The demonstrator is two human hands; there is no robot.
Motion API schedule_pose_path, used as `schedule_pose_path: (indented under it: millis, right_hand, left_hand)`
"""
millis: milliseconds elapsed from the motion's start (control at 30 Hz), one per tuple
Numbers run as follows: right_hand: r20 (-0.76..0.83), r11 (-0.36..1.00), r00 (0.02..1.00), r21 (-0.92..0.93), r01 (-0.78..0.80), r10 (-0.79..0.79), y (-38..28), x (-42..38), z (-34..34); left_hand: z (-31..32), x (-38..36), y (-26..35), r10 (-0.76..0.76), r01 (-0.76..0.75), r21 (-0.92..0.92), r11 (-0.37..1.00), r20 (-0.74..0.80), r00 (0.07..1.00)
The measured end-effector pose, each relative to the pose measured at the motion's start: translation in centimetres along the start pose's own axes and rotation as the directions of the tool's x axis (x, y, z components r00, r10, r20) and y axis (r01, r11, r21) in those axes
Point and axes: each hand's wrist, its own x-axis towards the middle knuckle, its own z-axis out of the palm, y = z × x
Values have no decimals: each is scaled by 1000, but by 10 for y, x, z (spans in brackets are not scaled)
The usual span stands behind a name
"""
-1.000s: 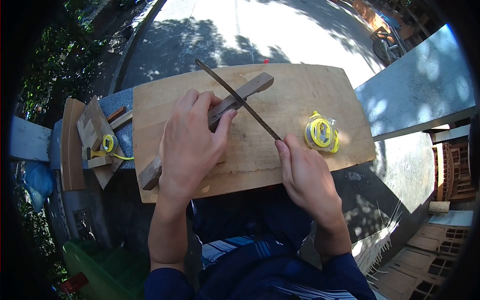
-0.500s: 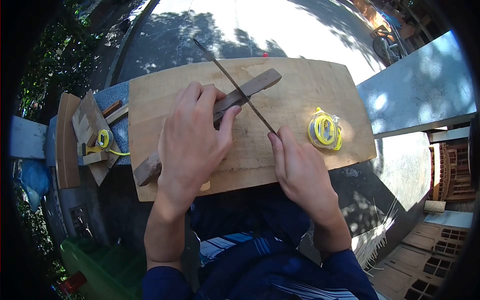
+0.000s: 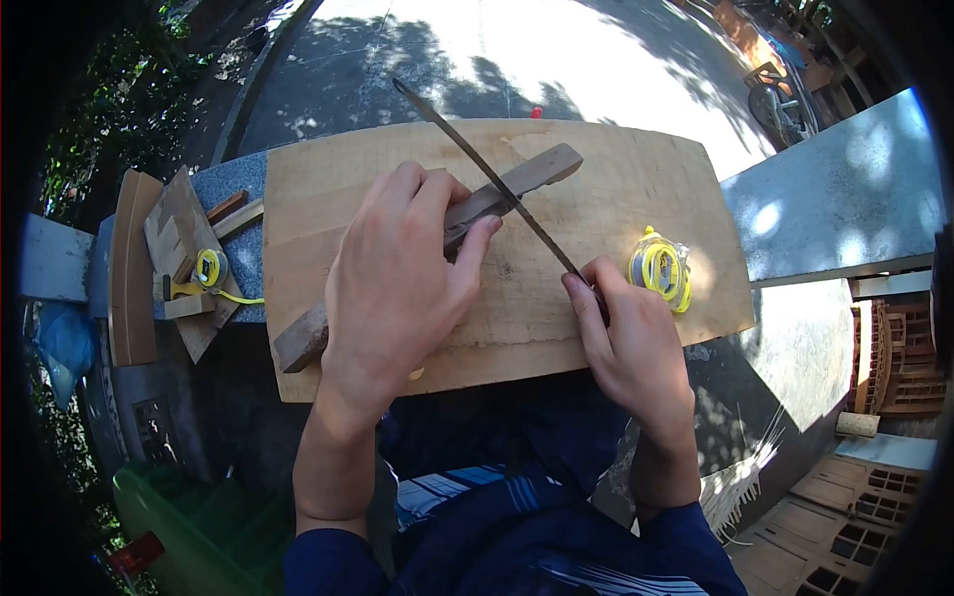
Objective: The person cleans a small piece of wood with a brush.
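A dark wooden bar (image 3: 542, 170) lies slantwise on a broad pale board (image 3: 527, 298), with a shallow notch along its near edge. Wrapped over the bar's middle, my left hand (image 3: 402, 268) is closed on it and presses it down; the part under the palm is hidden. My right hand (image 3: 636, 328) grips the near end of a long, narrow dark file (image 3: 457, 140), its handle end hidden in the fingers. The file crosses over the bar at the notch, just right of my left thumb, and its far tip points up and left.
A wrapped yellow tape roll (image 3: 660, 270) sits on the board's right side. On the speckled stone ledge (image 3: 238, 179) at left are wood scraps (image 3: 135, 268) and a yellow tape measure (image 3: 211, 268). A pale rail (image 3: 835, 189) runs along the right; a green plastic chair (image 3: 189, 526) stands lower left.
My right hand has drawn slightly right and down, and the file has slid with it across the bar. My left hand keeps its hold. The whole view has shifted a little.
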Motion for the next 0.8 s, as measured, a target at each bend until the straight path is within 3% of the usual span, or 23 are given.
schedule_pose_path:
  millis: [200,300,500,800]
  right_hand:
    - [-25,996,999,-84,27,-29,4,-3,7]
    - [-43,957,999,-289,-5,-8,-5,-6,9]
    - [-72,959,988,-260,113,-135,-3,-8,13]
    - [-37,959,993,-263,103,-116,-9,-3,8]
  left_hand:
    - [0,1,4,-19,19,14,1000,2,1000]
    - [1,2,3,-27,27,9,1000,6,1000]
    - [2,2,-2,-21,21,5,1000,7,1000]
    - [2,3,-4,-3,3,-12,1000,29,1000]
